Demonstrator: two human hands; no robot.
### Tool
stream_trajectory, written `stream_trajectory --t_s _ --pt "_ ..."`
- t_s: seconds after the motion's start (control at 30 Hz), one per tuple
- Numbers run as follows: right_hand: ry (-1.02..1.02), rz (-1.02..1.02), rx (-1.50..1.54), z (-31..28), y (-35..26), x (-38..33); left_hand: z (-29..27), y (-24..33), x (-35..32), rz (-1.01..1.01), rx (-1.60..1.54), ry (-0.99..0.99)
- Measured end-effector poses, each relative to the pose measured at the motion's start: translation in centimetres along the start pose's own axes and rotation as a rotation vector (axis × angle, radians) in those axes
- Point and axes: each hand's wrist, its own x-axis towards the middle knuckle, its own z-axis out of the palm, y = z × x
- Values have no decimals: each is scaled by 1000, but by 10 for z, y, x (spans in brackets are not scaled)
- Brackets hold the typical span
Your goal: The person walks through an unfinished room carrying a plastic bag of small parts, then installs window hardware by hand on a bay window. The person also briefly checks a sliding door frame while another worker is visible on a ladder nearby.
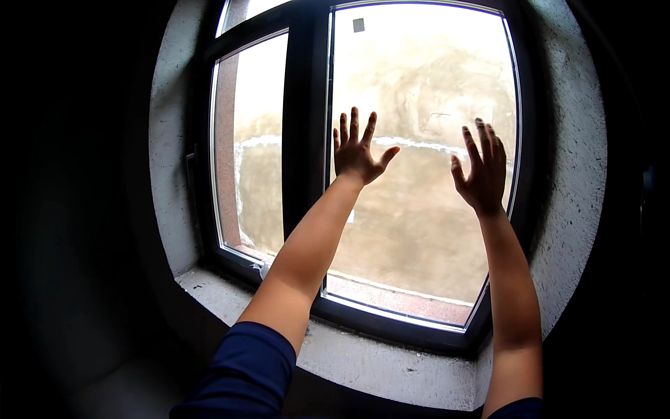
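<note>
Both my arms reach up and forward in front of a dark-framed window (305, 126). My left hand (359, 155) is spread wide before the left part of the large right pane (412, 230), its fingers up and thumb out to the right. Near the same pane's right edge, my right hand (483, 171) is raised with its fingers apart and slightly smeared by motion. Neither hand holds anything. Whether the palms touch the glass or stay just short of it, I cannot tell.
A rough pale sill (384, 366) runs below the window, with rough side walls (574, 140) around it. The narrower left pane (258, 160) has a handle (190, 167) beside it. A small white scrap (262, 269) lies at the lower frame. Outside stands a stained wall. The room around is dark.
</note>
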Motion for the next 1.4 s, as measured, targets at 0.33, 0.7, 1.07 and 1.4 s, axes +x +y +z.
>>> stream_trajectory --t_s 0.33,0.7,1.07,1.4 --pt "-309 126 -126 0 -8 4 -53 0 15 -18 -2 -366" --pt "-706 111 866 -111 -132 -156 -209 12 -242 292 -644 -216" --pt "-1480 452 1780 -401 -297 -355 -715 -36 -838 -1547 465 -993" --pt "-2183 364 1408 -545 -424 -420 -1036 52 -903 -1981 1141 -793"
